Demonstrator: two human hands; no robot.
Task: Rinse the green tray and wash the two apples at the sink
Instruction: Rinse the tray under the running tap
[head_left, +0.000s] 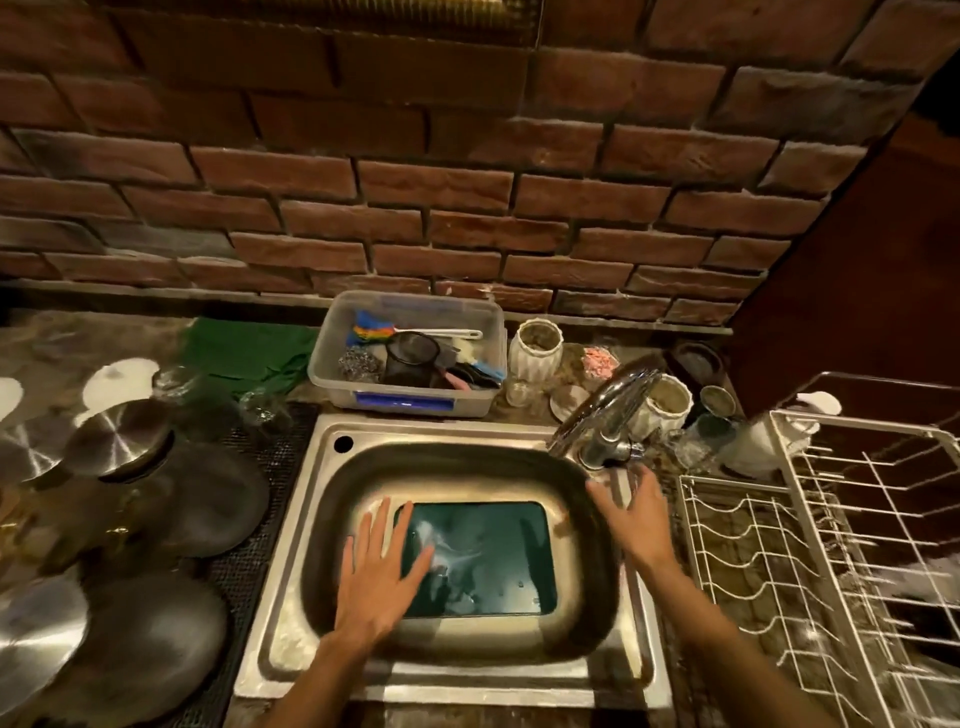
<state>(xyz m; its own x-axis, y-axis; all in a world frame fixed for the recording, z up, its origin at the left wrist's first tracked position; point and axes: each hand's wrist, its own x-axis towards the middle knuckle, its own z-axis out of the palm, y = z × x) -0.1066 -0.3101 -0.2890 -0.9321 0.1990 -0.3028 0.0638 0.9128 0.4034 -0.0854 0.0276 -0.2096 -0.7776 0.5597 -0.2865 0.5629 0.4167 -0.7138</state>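
the green tray (498, 558) lay flat on the bottom of the steel sink (291, 545), wet and glossy. our left hand (382, 566) was spread wide, fingers straight, over the tray's left edge; we cannot tell whether it touched. our right hand (636, 514) was also wide, holding nothing, above the sink's right rim just below the faucet (605, 410). a clear tub of brushes (410, 358) stood behind the sink, and a white wire rack (810, 545) occupied the surface on the right.
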